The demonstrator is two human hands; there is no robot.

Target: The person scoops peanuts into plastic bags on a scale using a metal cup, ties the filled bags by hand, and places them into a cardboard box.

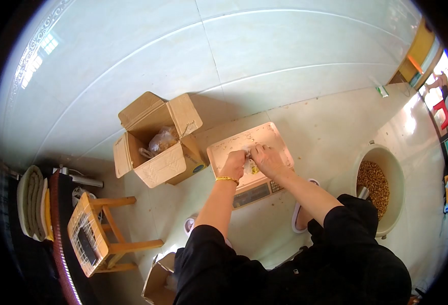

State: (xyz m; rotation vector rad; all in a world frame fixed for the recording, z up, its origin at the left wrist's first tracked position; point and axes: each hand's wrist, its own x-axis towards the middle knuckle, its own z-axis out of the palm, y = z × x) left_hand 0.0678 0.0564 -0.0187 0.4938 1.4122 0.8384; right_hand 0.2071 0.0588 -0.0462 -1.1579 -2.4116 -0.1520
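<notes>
My left hand [234, 165], with a yellow bracelet at the wrist, is closed above the pale orange pan of a weighing scale [229, 147]. Its fingers meet those of my right hand [266, 161], also closed. Between them they pinch a small clear plastic bag with yellow marks [254, 168], mostly covered by my fingers. Small brown crumbs lie scattered over the scale's pan. The scale's display and keypad [276, 186] show along its near edge, partly behind my forearms.
An open cardboard box [163, 168] holding plastic bags [164, 140] stands left of the scale. At right is a bucket [398, 178] of brown kernels [374, 185] with a metal scoop. A wooden stool [124, 247] and another carton [155, 282] are at lower left. The tiled wall rises behind.
</notes>
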